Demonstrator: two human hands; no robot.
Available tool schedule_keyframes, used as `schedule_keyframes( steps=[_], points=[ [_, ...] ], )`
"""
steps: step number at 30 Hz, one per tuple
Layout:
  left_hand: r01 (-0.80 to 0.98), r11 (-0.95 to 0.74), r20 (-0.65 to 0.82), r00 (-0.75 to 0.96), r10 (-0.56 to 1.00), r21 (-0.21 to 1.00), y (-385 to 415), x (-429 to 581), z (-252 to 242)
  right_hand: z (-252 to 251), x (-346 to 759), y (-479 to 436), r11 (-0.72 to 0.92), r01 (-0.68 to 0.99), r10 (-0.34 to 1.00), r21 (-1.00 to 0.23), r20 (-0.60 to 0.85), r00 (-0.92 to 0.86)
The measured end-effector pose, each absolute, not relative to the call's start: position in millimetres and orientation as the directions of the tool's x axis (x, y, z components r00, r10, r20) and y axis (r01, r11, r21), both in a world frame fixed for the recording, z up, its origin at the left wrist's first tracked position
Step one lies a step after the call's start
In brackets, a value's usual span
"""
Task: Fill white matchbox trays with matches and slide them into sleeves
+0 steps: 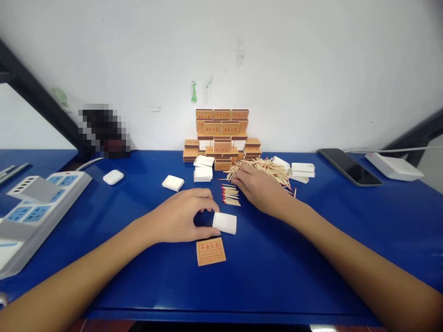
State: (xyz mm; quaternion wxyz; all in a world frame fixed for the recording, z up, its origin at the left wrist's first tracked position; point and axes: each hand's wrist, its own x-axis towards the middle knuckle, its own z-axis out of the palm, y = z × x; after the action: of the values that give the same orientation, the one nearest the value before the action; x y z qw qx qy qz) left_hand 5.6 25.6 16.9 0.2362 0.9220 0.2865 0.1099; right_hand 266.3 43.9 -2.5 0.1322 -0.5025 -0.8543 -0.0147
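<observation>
My left hand (183, 216) grips a small white matchbox tray (226, 223) by its left end, thumb at the near side and fingers at the far side. Just in front of me lies an orange matchbox sleeve (211, 251) with red print. Beyond the tray, a row of matches (230, 195) with red heads is laid side by side. At the left edge of a loose match pile (273, 169), my right hand (258, 186) has its fingers pinched together; a match (226, 179) shows at the fingertips, which are partly hidden.
A stack of orange matchboxes (222, 129) stands against the wall. White trays (203, 174) lie before it, with a single tray (173, 183) leftward and more trays (302, 169) rightward. A power strip (38, 207) and white case (113, 177) are left; a phone (349, 167) is right.
</observation>
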Motion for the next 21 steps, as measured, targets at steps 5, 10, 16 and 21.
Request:
schedule_keyframes(
  steps=[5, 10, 16, 21],
  points=[
    [0.475, -0.729, 0.074, 0.812, 0.579, 0.493, 26.1, 3.9, 16.7, -5.5, 269.3, 43.8, 0.545, 0.799, 0.830, -0.255, 0.301, -0.470],
    [0.481, -0.729, 0.068, 0.811, 0.581, 0.487, 26.0, 4.1, 16.6, -9.8, 269.8, 41.3, 0.580, 0.737, 0.813, -0.348, 0.298, -0.500],
    [0.479, -0.727, 0.070, 0.811, 0.581, 0.493, 26.6, 4.3, 16.6, -2.9, 271.4, 39.2, 0.552, 0.734, 0.830, -0.396, 0.345, -0.438],
    [0.468, -0.731, 0.080, 0.814, 0.576, 0.496, 26.5, 3.2, 16.9, 0.8, 280.5, 47.3, 0.371, 0.861, 0.868, -0.347, 0.460, -0.189]
  ],
)
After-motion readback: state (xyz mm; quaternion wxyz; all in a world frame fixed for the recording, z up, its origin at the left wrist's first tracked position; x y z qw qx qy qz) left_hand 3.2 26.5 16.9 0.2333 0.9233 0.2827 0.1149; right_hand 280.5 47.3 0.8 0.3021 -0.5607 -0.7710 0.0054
